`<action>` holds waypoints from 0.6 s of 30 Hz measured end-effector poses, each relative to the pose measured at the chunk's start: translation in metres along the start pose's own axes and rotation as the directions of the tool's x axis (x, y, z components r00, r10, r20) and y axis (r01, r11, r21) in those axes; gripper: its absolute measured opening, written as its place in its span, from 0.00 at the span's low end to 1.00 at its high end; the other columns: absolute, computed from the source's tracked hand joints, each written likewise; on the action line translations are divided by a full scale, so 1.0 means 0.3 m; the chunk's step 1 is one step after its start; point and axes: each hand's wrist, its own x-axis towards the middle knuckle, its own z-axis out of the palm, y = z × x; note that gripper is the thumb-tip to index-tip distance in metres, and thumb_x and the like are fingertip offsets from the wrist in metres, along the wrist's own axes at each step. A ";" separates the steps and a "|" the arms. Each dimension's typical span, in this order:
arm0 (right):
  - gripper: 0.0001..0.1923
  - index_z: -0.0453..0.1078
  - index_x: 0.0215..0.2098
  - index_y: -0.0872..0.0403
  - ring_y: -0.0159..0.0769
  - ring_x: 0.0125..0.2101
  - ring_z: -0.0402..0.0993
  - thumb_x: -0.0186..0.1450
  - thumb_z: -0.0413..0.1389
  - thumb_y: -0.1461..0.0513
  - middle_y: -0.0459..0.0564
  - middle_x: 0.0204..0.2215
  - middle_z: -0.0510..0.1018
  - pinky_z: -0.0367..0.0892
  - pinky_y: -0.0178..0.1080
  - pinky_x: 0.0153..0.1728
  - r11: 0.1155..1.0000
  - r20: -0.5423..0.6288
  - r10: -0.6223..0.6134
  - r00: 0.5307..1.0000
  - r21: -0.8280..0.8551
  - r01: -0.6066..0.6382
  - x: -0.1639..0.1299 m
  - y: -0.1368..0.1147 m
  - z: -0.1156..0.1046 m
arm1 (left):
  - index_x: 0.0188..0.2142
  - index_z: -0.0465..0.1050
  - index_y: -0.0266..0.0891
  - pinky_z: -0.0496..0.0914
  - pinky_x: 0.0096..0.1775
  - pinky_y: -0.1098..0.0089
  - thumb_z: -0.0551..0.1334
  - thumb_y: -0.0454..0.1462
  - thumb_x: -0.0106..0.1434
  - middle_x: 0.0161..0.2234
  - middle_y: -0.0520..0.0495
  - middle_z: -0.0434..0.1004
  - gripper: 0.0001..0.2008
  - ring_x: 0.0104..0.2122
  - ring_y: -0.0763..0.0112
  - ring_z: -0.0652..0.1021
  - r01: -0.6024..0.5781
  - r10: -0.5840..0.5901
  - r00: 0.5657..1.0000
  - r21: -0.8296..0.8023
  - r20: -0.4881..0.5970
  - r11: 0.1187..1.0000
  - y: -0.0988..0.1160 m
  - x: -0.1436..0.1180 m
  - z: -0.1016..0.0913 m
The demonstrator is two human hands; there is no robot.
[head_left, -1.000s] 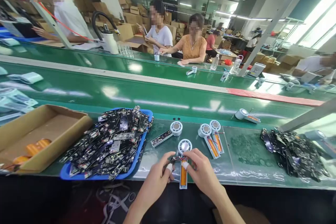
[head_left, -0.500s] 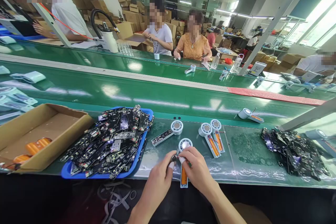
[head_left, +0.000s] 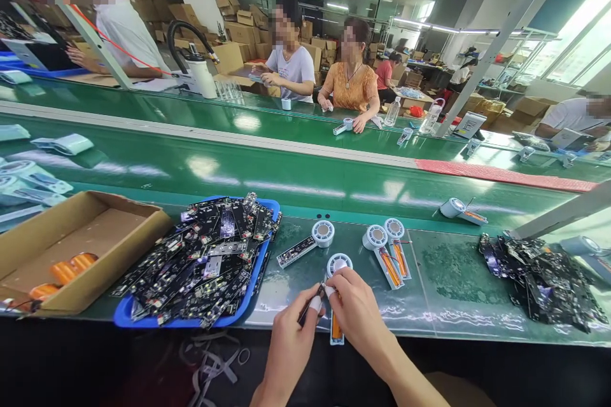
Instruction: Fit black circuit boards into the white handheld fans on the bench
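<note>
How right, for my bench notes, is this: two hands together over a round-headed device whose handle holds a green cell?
Wrong colour only: the head view shows the left hand and right hand together over a round-headed device whose handle holds an orange cell.

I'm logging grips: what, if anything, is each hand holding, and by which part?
Left hand pinches a circuit board near its far end; right hand: too hidden to tell.

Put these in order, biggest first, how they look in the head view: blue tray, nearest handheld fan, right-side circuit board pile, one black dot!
1. Blue tray
2. Right-side circuit board pile
3. Nearest handheld fan, partly covered
4. Black dot
</note>
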 end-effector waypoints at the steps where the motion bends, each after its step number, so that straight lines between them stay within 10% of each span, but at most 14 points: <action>1: 0.12 0.70 0.35 0.52 0.39 0.34 0.74 0.63 0.54 0.74 0.49 0.34 0.75 0.69 0.36 0.33 0.998 0.005 -0.016 1.000 -0.062 0.016 -0.003 -0.004 0.006 | 0.47 0.79 0.41 0.80 0.40 0.64 0.55 0.40 0.67 0.44 0.43 0.85 0.16 0.39 0.60 0.85 -0.061 0.062 0.998 0.053 -0.021 0.997 -0.009 -0.005 0.007; 6: 0.11 0.69 0.33 0.53 0.42 0.31 0.73 0.64 0.53 0.74 0.52 0.32 0.75 0.71 0.39 0.31 0.964 0.023 -0.048 0.999 -0.259 0.052 -0.003 -0.013 0.026 | 0.52 0.77 0.40 0.78 0.50 0.62 0.52 0.34 0.68 0.50 0.41 0.83 0.18 0.49 0.59 0.82 -0.325 0.340 0.940 0.219 -0.033 0.920 -0.045 -0.014 0.024; 18: 0.12 0.79 0.46 0.46 0.40 0.39 0.83 0.70 0.55 0.56 0.52 0.41 0.83 0.78 0.32 0.38 0.883 -0.064 -0.386 0.920 0.264 0.388 0.056 0.278 0.062 | 0.48 0.81 0.38 0.76 0.46 0.70 0.59 0.25 0.59 0.43 0.42 0.86 0.21 0.41 0.62 0.85 -0.232 0.233 0.952 -0.027 0.197 0.972 0.006 0.096 -0.060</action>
